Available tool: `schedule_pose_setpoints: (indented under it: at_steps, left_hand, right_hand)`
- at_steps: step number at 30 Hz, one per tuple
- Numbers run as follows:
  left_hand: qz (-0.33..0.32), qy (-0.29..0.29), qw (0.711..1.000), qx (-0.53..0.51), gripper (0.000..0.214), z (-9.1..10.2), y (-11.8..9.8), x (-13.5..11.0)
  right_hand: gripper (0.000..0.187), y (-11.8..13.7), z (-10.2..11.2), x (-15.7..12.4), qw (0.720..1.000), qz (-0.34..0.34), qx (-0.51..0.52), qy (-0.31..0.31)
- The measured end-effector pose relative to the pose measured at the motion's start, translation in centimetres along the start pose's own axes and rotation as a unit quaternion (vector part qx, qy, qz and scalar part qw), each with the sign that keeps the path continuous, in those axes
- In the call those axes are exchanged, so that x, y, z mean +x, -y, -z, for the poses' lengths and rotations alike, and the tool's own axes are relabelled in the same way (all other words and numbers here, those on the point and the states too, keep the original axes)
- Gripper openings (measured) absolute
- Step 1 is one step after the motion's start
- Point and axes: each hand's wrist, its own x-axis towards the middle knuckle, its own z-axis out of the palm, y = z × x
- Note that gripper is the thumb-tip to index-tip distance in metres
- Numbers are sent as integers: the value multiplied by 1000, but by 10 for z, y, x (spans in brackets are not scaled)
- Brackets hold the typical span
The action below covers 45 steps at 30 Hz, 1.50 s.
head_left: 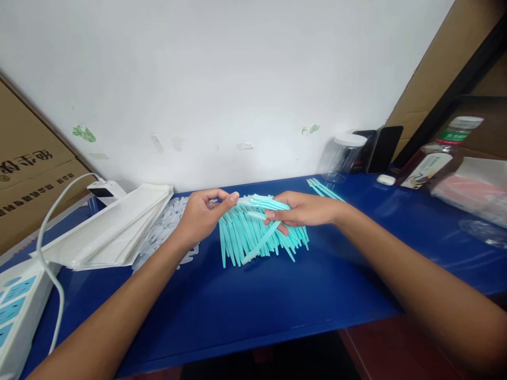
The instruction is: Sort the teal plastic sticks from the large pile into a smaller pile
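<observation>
My right hand [291, 208] is closed around several turquoise eyebrow razors [261, 243], thin plastic sticks whose ends point left and down. Opposite it, my left hand [206, 211] has thumb and fingertips pinched at a small clear plastic cap [244, 200] by the razor tips. Its fingers partly hide what they hold. Below and behind both hands, a row of more turquoise razors [233, 240] lies on the blue table [245, 311]. A heap of translucent caps [168, 224] spreads out beside my left wrist, partly covered by it.
White paper sleeves [114, 232] are stacked at left, near a white power strip [19, 311] and cable [43, 232]. A few razors [322, 188] lie apart at back right, near a clear jar [343, 155], a phone [384, 148] and a bottle [435, 153]. A wall stands behind.
</observation>
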Motion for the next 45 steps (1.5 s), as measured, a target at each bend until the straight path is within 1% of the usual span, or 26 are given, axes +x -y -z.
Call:
schedule_pose_setpoints:
  at_steps: [7, 13, 20, 26, 29, 31, 33, 39, 42, 45]
  left_hand:
    - [21, 19, 1000, 4, 45, 0, -5, -3]
    - [8, 35, 999, 21, 43, 3, -3, -3]
    - [24, 41, 999, -3, 45, 3, -2, -2]
    - [10, 56, 998, 9, 39, 4, 0, -2]
    - [14, 57, 998, 27, 39, 2, -1, -1]
    - [3, 57, 998, 35, 38, 1, 0, -1]
    - [-15, 47, 998, 36, 35, -1, 2, -1]
    - [-72, -15, 997, 34, 25, -5, 6, -2]
    - [-75, -38, 996, 34, 24, -6, 4, -4]
    - [-84, -46, 995, 36, 20, -8, 4, -5]
  right_hand:
    - [43, 0, 0, 0, 1000, 1, -1, -2]
    - [41, 0, 0, -1, 1000, 3, -5, 2]
    - [40, -1, 1, -1, 1000, 2, -4, -3]
    - [44, 0, 0, -1, 1000, 5, -9, 0]
    - [43, 4, -2, -1, 1000, 4, -17, 8]
    - [43, 6, -5, -1, 1000, 2, -24, 12]
    - [43, 7, -7, -1, 999, 3, -28, 16]
    - [40, 6, -9, -1, 1000, 14, -8, 15]
    - [39, 7, -9, -1, 1000, 4, -5, 10]
    - [39, 7, -9, -1, 1000, 2, -11, 7]
